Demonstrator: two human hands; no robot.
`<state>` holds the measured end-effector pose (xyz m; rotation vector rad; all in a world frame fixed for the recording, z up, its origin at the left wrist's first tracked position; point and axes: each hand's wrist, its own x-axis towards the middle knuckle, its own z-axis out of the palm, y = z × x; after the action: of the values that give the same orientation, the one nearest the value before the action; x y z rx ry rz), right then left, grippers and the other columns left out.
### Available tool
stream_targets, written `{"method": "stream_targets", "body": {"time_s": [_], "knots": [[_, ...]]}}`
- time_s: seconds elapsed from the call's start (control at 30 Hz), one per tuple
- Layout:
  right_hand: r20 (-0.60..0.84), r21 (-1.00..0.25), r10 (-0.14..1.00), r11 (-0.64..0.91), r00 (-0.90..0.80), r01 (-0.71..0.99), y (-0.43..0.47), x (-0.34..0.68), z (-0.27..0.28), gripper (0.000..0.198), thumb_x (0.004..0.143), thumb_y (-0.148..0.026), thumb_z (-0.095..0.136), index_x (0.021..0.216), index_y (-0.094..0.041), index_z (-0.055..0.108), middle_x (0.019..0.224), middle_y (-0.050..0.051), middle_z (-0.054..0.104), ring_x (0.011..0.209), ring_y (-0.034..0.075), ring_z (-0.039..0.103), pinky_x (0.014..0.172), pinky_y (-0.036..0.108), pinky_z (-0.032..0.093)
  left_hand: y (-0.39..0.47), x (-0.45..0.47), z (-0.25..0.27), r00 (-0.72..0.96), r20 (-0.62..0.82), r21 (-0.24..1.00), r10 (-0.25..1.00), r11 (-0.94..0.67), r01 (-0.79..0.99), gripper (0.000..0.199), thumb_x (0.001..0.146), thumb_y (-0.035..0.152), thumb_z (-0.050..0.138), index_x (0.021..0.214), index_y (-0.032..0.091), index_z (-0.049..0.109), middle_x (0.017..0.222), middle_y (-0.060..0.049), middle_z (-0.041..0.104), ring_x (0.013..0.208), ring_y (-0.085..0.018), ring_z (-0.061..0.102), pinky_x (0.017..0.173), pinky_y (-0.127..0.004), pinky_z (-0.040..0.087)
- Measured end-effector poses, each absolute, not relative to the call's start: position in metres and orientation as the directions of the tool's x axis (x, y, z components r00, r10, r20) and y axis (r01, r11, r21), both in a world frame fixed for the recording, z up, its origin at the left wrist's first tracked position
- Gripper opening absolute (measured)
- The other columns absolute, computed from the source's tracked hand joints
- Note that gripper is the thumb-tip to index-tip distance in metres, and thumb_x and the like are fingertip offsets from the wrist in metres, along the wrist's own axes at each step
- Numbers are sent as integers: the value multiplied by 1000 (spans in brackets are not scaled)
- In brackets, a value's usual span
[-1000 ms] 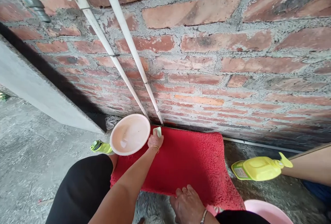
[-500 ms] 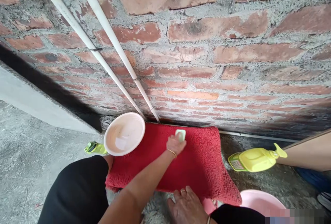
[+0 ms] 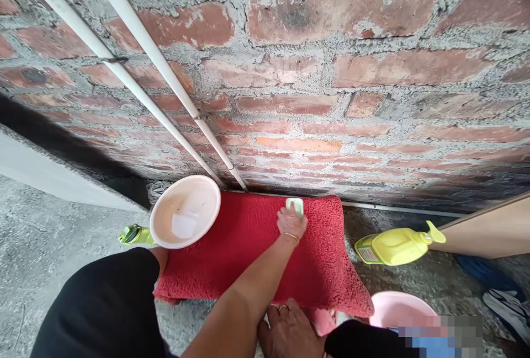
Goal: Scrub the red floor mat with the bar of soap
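Block (image 3: pixel 298 204), pale green, sat on red mat (image 3: pixel 244 236) near its far edge, right of centre; visible end pointed toward brick wall (image 3: pixel 285 68), long axis obscured by the grip. Left hand (image 3: pixel 291 222) was wrapped over the block, palm down, outstretched. Right hand (image 3: pixel 290 327) lay bent at the mat's near edge; its hold could not be told. Yellow bottle (image 3: pixel 399 246), beyond the right edge, bore an unreadable label (image 3: pixel 366 255).
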<state>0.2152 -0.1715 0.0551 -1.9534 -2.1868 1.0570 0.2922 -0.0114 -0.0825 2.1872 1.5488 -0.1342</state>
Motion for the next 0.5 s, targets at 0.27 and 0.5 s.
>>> {"method": "stream_targets", "body": {"time_s": [0.27,0.5], "knots": [[-449,-486,844,44,-293,873,-166,198,54,26,84,-23,54,102,-24,72,92,9,73,91,28,65,92,43,47,-93,288,-67,853,-349,529,389,-669,521,68,76,55,56,139,33,44,119,-10,57,107,-28,54,93,-40,44],[-559,-370,799,-4,-219,929,-157,201,94,29,85,-17,50,106,-15,69,107,19,68,104,29,63,97,47,40,15,161,-63,316,-303,244,899,-247,938,65,84,55,53,141,24,43,114,-14,59,108,-29,55,94,-39,42]]}}
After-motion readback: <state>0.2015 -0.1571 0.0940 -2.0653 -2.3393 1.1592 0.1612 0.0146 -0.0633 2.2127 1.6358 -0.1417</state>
